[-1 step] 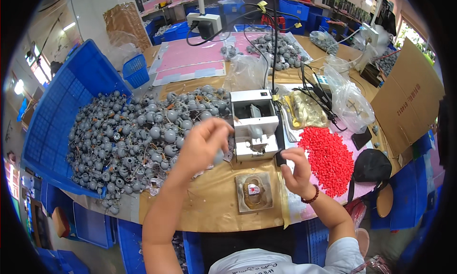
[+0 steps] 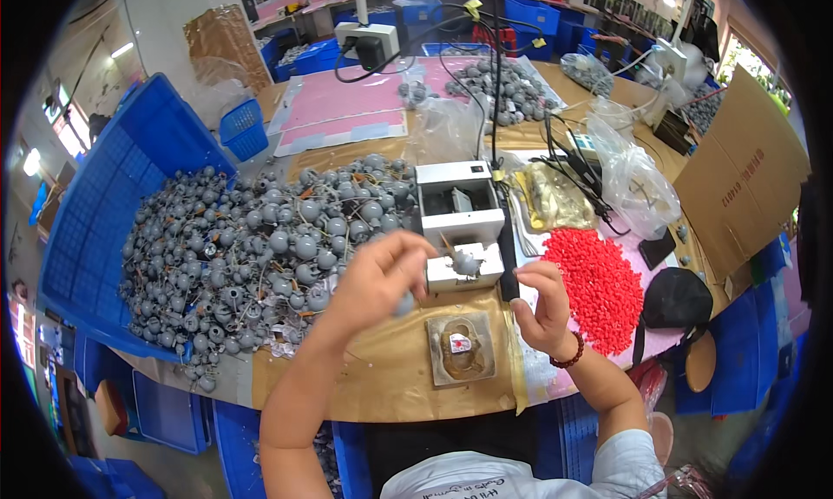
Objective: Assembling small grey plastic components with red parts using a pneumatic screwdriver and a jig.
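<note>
A white box-shaped machine with an open top compartment stands in front of me. On its front ledge is a grey ball with a thin brownish lead sticking up. Beside the ledge's left end is my left hand, its fingers closed and pointing at the machine. Another grey ball shows under its palm, partly hidden by the fingers. My right hand hovers right of the machine, thumb and fingers bent but apart, with nothing visible between them. A square metal block with a rounded recess lies nearer me.
Grey balls with wires spill from a large blue crate at left. To the right lie a heap of small red pieces, a black pouch and a dark phone-like slab. Cables hang behind the machine; a cardboard flap rises far right.
My left hand has moved slightly down and right. The grey ball at the machine's front now sits lower on the ledge. My right hand has barely moved.
</note>
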The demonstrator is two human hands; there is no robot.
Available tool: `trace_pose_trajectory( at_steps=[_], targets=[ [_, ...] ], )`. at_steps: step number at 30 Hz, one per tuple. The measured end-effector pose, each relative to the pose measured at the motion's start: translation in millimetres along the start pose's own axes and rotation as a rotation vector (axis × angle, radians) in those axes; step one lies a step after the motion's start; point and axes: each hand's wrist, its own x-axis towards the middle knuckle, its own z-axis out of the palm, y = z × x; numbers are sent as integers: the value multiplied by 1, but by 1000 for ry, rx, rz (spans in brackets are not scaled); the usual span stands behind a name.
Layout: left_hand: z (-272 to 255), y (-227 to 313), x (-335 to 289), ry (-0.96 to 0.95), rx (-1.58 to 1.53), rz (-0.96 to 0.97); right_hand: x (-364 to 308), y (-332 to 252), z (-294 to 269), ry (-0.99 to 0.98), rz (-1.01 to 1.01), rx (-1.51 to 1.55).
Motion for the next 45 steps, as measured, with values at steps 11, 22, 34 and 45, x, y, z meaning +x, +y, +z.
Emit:
trace_pose_trajectory(
  at_steps=[11, 22, 34, 45],
  targets=[
    [72, -130, -76, -154, -1018, -513, -32, -22, 20, -378, 799, 744],
    [100, -168, -120, 115, 289, -52, -60, 1, 43, -631, -72, -316],
    [99, -163, -109, 17, 437, -11, -52, 3, 37, -835, -182, -443],
    [91, -155, -100, -10, 596, -47, -46, 2, 39, -846, -281, -419]
  ],
)
